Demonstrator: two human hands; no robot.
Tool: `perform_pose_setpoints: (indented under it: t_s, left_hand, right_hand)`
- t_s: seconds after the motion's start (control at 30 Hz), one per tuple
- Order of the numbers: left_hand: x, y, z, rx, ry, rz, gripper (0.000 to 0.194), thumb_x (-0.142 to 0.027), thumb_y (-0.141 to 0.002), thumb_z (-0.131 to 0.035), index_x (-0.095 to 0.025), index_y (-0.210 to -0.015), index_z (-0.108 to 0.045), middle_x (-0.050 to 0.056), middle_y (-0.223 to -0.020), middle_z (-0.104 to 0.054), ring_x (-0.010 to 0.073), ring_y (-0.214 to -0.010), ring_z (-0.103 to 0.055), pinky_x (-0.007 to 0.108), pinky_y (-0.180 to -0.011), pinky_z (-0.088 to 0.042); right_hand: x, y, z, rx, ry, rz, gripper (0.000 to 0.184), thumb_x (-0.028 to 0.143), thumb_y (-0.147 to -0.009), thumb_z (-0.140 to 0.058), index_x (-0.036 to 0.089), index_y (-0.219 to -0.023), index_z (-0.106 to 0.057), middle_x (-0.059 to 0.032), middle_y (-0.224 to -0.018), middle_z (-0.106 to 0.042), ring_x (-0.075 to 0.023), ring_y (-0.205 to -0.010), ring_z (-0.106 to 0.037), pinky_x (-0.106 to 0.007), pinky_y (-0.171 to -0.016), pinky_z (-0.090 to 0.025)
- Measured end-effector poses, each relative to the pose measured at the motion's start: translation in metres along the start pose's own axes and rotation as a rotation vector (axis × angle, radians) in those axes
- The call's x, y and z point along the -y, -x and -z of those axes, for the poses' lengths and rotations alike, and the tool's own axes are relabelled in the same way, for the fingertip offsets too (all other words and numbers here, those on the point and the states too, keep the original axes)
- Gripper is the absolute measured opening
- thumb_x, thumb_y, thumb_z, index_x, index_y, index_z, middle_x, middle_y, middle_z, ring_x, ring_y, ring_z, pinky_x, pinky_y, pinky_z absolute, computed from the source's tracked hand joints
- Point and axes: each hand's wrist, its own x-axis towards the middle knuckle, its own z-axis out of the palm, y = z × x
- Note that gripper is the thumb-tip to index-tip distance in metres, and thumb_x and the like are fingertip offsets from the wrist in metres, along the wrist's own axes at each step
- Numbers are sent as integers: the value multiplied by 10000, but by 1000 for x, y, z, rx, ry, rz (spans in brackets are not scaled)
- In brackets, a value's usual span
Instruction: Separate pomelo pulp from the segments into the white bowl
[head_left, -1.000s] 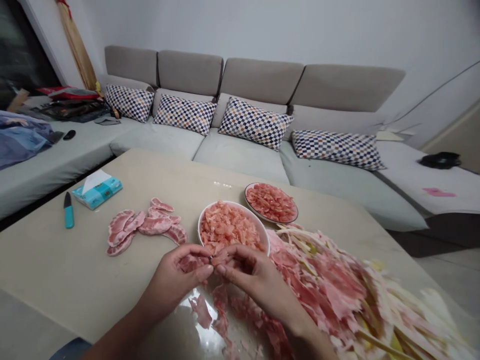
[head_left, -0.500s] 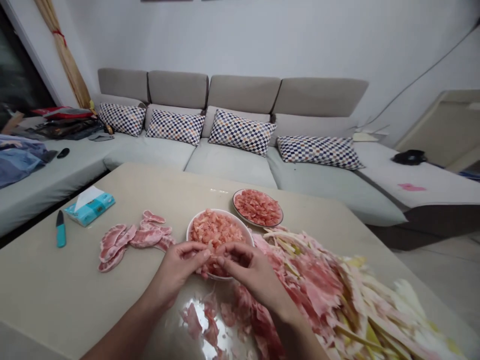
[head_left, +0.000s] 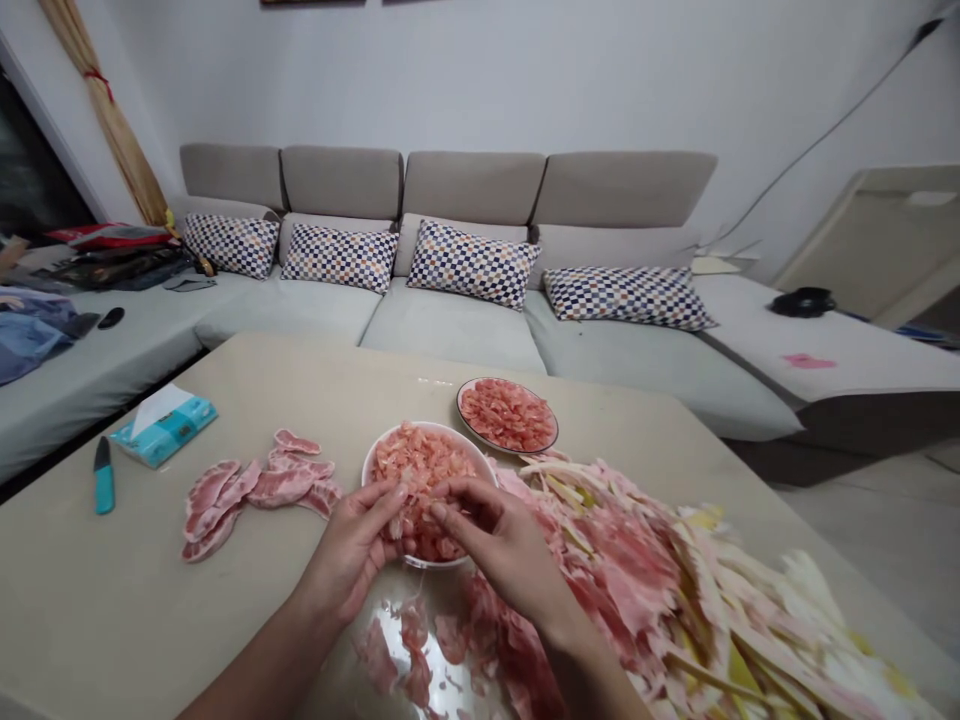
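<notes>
Both hands are together over the near rim of a white bowl [head_left: 480,459] heaped with pink pomelo pulp [head_left: 420,455]. My left hand [head_left: 360,540] is closed on a small pomelo piece [head_left: 397,520], held between thumb and fingers. The thumb and fingertips of my right hand [head_left: 495,525] pinch at the same piece from the other side; what lies right between these tips is partly hidden. Unpeeled pomelo segments [head_left: 214,505] lie on the table left of the bowl. Behind it stands a dark-rimmed plate [head_left: 462,415] full of pulp pieces.
A large heap of pomelo membranes and peel [head_left: 630,560] covers the table's right side. Wet membrane scraps [head_left: 414,640] lie near my forearms. At left are a teal-handled knife [head_left: 104,485] and a tissue pack [head_left: 169,430]. A sofa [head_left: 450,325] with checkered cushions stands behind the table [head_left: 292,370].
My view has shifted slightly, so most things sit a little further left. My fingertips have parted slightly, and the left hand has turned its palm more upward around the pomelo piece.
</notes>
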Motion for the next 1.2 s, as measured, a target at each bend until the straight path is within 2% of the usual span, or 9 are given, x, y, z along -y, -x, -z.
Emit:
perform_pose_setpoints:
  t_s: [0.2, 0.33, 0.43, 0.6, 0.73, 0.9, 1.07, 1.2]
  left_hand:
    - [6, -6, 4, 36, 111, 53, 183, -290, -786, -732, -133, -764, -639, -23, -635, -534, 73, -578, -509, 204, -576, -489]
    - [5, -14, 5, 54, 14, 58, 247, -366, -778, -727, -135, -782, -640, -23, -610, -533, 81, -538, -496, 204, -511, -463]
    - [3, -18, 5, 17, -66, 50, 273, -386, -763, -736, -144, -861, -656, -41, -568, -518, 75, -494, -462, 194, -474, -424]
    - [2, -19, 7, -14, -44, 44, 207, -341, -764, -733, -152, -803, -658, -32, -638, -556, 75, -533, -482, 199, -514, -433]
    - [1, -18, 5, -5, 30, 75, 153, -283, -751, -745, -160, -786, -662, -37, -631, -565, 74, -525, -489, 189, -483, -405]
    - [1, -19, 4, 49, 114, 144, 156, -260, -736, -756, -141, -760, -657, -24, -623, -577, 84, -526, -507, 191, -448, -384]
    - [-1, -20, 7, 36, 154, 208, 165, -235, -715, -775, -137, -759, -650, -17, -627, -586, 73, -515, -519, 163, -414, -353]
    - [-3, -18, 6, 61, 157, 210, 177, -234, -712, -782, -137, -713, -634, -24, -584, -549, 63, -489, -497, 148, -391, -330]
  right_hand:
    - [-8, -1, -5, -64, 85, 27, 105, 261, -866, -620, 193, -891, -695, -27, -894, -712, -175, -824, -647, -255, -757, -495]
    - [-14, -1, -6, -84, 174, 107, 97, 240, -892, -590, 209, -901, -681, -25, -915, -705, -175, -846, -639, -258, -774, -485]
    - [-16, -1, -7, -76, 230, 145, 94, 229, -906, -575, 216, -911, -668, -28, -929, -696, -177, -864, -634, -265, -785, -481]
    - [-17, -1, -4, -77, 331, 222, 110, 198, -926, -537, 216, -911, -645, -35, -922, -683, -182, -869, -624, -282, -798, -471]
    - [-19, -1, -1, -97, 373, 262, 102, 175, -917, -541, 211, -922, -636, -40, -932, -679, -180, -865, -624, -282, -789, -472]
    - [-19, -3, 1, -140, 367, 243, 103, 179, -914, -539, 211, -907, -636, -32, -914, -679, -179, -851, -622, -272, -760, -472]
    - [-15, -3, 0, -170, 373, 222, 107, 194, -909, -542, 218, -879, -641, -17, -864, -679, -173, -796, -616, -262, -726, -469]
    - [-12, -3, 1, -170, 373, 186, 111, 210, -905, -540, 217, -866, -644, -28, -863, -683, -189, -804, -621, -276, -732, -473]
